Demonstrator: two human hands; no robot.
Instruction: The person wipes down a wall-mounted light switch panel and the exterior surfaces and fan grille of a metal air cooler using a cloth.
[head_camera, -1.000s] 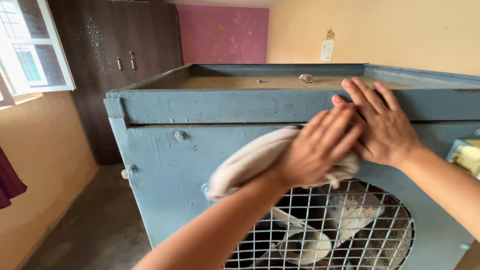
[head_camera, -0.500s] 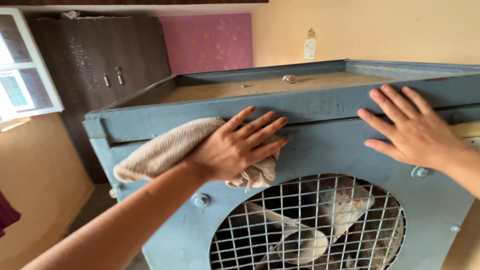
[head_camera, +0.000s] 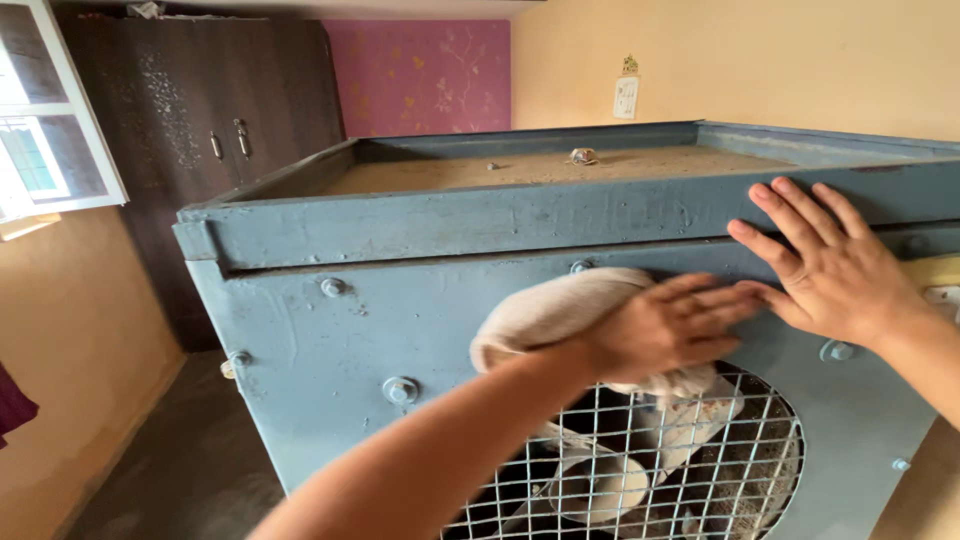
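A large blue-grey metal air cooler (head_camera: 330, 350) fills the view, with a round wire grille (head_camera: 700, 470) and fan blades low on its front. My left hand (head_camera: 670, 325) presses a beige cloth (head_camera: 550, 310) flat against the front panel, just above the grille. My right hand (head_camera: 830, 265) rests flat with fingers spread on the panel beside it, fingertips almost touching my left hand. A dusty tray top (head_camera: 520, 170) holds a small object (head_camera: 582, 156).
A dark wooden wardrobe (head_camera: 210, 130) stands behind the cooler at the left, beside a pink patterned wall (head_camera: 425, 75). A window (head_camera: 45, 150) is at the far left. A wall switch plate (head_camera: 626, 97) sits on the yellow wall. Dark floor (head_camera: 180, 470) runs along the cooler's left side.
My left hand has slid the cloth to the right and a little down across the front panel, towards my right hand. The right hand has stayed on the panel.
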